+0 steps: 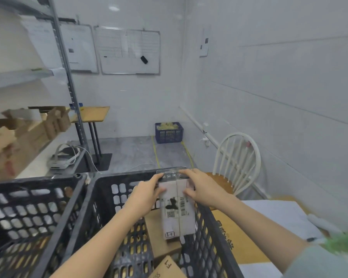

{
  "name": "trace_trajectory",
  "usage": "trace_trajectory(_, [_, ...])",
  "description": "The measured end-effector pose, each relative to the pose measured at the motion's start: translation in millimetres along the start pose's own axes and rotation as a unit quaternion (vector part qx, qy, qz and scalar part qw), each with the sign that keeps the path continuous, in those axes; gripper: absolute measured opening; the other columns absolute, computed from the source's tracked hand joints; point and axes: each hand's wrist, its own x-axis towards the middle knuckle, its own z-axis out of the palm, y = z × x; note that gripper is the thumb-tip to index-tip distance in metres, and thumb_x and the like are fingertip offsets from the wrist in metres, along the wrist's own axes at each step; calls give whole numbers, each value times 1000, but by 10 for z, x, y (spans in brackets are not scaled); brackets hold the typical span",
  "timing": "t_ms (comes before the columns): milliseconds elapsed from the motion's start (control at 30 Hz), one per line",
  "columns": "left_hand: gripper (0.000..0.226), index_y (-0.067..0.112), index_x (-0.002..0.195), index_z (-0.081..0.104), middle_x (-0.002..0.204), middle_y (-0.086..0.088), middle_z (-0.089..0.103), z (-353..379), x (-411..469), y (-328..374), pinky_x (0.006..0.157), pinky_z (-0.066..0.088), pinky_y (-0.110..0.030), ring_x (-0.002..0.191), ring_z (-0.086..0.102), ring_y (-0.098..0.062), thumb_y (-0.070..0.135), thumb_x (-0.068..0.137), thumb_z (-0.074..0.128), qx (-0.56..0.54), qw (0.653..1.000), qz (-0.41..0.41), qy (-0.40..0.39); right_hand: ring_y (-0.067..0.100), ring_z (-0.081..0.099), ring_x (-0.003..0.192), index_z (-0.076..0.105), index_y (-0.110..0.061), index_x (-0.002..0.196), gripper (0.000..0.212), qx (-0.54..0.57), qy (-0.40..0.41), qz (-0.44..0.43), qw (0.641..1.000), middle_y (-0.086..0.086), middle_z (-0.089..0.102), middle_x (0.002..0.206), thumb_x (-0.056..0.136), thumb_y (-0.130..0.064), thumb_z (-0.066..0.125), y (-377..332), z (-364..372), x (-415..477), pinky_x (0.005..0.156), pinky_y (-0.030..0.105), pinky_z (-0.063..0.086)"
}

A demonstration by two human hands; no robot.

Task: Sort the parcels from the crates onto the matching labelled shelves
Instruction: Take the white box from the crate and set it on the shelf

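Note:
A pale pinkish-white parcel point(177, 209) with a barcode label and a small marked sticker near its lower end is held above the right black crate point(100, 199). My left hand point(147, 192) grips its upper left edge and my right hand point(202, 187) grips its upper right edge. Below it in the crate lie brown cardboard parcels point(159, 239), one marked with handwriting point(166, 265). A second black crate point(28, 205) stands to the left. Grey metal shelves point(20, 76) rise at the left, one level holding several cardboard boxes point(28, 129).
A white headset point(62, 157) lies on the low shelf. A white wooden chair point(239, 157) stands at the right, beside papers and flat cardboard point(247, 243). A blue crate point(168, 132) sits on the floor by the far wall. A small table point(92, 114) stands behind the shelf post.

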Motion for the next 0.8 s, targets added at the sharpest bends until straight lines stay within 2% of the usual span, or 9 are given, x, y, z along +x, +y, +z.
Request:
trace_trajectory(100, [47,30,144,43,106,2,70,-261,-124,-50,84,53,-34,91,66,-14,40,99,51,-30,998,12,49,8,40,132,24,-27,150,73,98,56,-42,993,-7,41,147,90,-32,64,-154,-135,-117,103,21,33])
trace_trajectory(167, [46,30,141,48,101,6,71,-486,-268,-98,84,55,-32,88,67,-9,42,97,52,-45,996,18,78,0,47,120,17,-34,151,81,175,58,-50,982,-11,49,140,88,-33,67,-293,-165,-209,97,18,36])
trace_trajectory(233, [44,30,137,52,97,11,72,-669,-432,-159,83,55,-25,86,68,-1,42,95,54,-67,993,22,91,-3,53,112,7,-41,150,89,232,35,-53,971,-16,53,131,86,-35,69,-443,-123,-301,96,20,42])
trace_trajectory(333, [40,28,134,57,93,12,74,-789,-730,-197,84,53,-20,84,67,5,40,95,57,-78,991,12,106,-3,51,114,3,-41,151,89,278,5,-47,960,-18,52,125,89,-35,66,-646,-4,-431,100,25,45])
trace_trajectory(433, [41,28,133,58,93,10,74,-715,-1004,-235,89,54,-31,86,69,-2,41,94,58,-81,986,-19,147,-5,53,107,6,-42,150,84,292,3,-50,955,-15,57,122,91,-31,63,-813,153,-558,99,27,46])
trace_trajectory(500, [46,27,138,52,92,11,73,-625,-1161,-226,86,53,-33,86,67,-4,39,94,59,-106,975,-39,189,-5,55,107,7,-43,150,82,310,24,-49,949,-15,58,125,91,-29,63,-886,273,-626,96,24,47])
trace_trajectory(600, [66,27,148,34,115,15,63,-453,-1394,-126,92,49,-31,105,61,-3,33,91,66,-171,962,-29,212,-8,57,106,9,-41,150,81,347,81,-40,933,-21,56,124,91,-33,64,-971,425,-706,87,19,51])
trace_trajectory(700, [69,36,142,32,135,24,48,-288,-1539,-139,99,50,-39,123,51,-3,33,86,71,-192,964,13,186,-6,60,106,10,-41,149,82,389,129,-21,912,-21,59,122,89,-37,65,-1017,529,-771,86,23,54])
trace_trajectory(800, [82,45,147,22,137,28,46,-299,-1570,-208,99,51,-41,124,50,1,34,84,73,-206,970,27,125,1,62,107,17,-37,146,81,412,162,16,896,-8,62,125,84,-45,68,-1016,602,-780,89,33,55])
